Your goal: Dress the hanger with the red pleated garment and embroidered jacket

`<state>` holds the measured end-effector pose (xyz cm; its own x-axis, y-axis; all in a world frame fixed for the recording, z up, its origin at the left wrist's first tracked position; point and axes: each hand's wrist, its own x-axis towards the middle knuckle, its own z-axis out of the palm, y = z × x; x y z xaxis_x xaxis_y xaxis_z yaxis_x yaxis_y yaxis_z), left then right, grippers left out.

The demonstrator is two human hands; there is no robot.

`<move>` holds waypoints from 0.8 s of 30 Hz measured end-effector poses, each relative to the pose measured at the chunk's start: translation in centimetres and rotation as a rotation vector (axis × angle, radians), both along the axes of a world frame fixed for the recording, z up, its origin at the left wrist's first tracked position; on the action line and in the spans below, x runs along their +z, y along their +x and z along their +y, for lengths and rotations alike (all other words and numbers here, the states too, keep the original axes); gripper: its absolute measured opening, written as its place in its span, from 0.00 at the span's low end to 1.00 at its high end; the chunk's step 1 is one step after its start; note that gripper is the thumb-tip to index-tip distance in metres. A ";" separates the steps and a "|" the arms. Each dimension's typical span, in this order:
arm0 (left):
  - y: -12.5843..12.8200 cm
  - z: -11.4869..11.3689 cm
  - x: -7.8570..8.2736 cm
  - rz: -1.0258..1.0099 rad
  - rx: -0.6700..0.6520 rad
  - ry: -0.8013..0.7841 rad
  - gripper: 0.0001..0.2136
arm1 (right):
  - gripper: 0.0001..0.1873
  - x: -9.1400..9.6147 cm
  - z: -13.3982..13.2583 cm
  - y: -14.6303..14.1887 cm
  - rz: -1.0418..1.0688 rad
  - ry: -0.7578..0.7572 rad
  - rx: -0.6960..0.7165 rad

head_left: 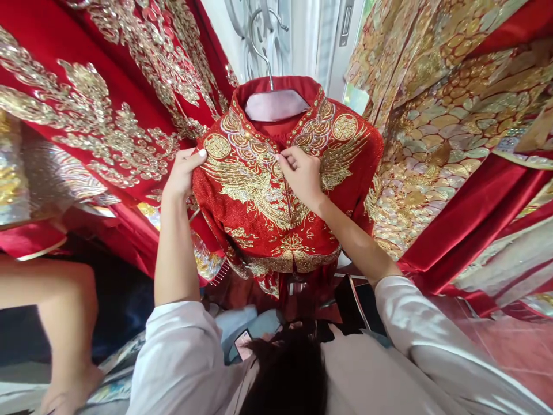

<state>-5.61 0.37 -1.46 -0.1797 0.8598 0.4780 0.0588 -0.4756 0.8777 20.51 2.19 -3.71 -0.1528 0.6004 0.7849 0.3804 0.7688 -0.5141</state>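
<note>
In front of me hangs a red jacket (254, 230) with gold embroidery and a stand-up collar, on a hanger (276, 105) with a metal hook. My left hand (184, 173) grips the jacket at its shoulder on the left side, thumb on top of the cloth and fingers behind it. At the front opening just below the collar, my right hand (300, 173) pinches the jacket's edge between thumb and fingers. Whether a small fastener lies between those fingertips is hidden.
Red garments with silvery gold beading (125, 127) hang close on the left. On the right hangs a gold scale-patterned garment (432, 144) beside red velvet cloth (453, 230). Another person's bare arm (64, 305) shows at lower left. A white metal frame (276, 40) stands behind the hanger.
</note>
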 end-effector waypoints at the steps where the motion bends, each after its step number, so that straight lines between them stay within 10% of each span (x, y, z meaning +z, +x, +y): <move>1: 0.1 0.0 -0.1 -0.002 0.001 0.005 0.22 | 0.07 -0.1 0.1 -0.2 0.053 0.006 -0.012; 12: 0.9 0.2 -0.9 -0.004 -0.008 0.062 0.17 | 0.10 -3.6 -1.1 -0.5 0.506 -0.275 0.192; 24: 1.0 -0.3 -0.5 0.109 0.071 0.162 0.21 | 0.18 -25.1 -11.4 3.9 0.613 -0.992 0.087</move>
